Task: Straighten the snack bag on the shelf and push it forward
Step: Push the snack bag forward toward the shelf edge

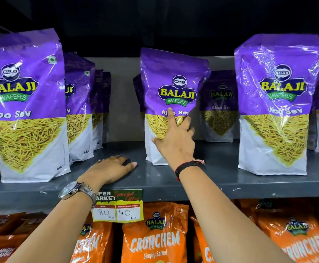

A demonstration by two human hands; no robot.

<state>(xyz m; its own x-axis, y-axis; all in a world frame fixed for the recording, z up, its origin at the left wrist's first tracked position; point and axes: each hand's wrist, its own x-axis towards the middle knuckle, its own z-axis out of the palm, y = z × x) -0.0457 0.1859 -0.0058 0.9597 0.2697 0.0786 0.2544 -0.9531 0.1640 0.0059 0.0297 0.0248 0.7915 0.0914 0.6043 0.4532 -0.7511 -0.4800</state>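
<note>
A purple and white Aloo Sev snack bag stands on the grey shelf at the middle, set back from the front edge and leaning a little to the right. My right hand lies against its front with fingers spread; the index finger points up at the label and the other fingers curl round the bag's right side. Palm down, my left hand rests flat on the shelf, left of the bag and apart from it, holding nothing.
Matching purple bags stand at the front left and front right, with more behind them. A yellow price tag hangs on the shelf edge. Orange Crunchem bags fill the shelf below.
</note>
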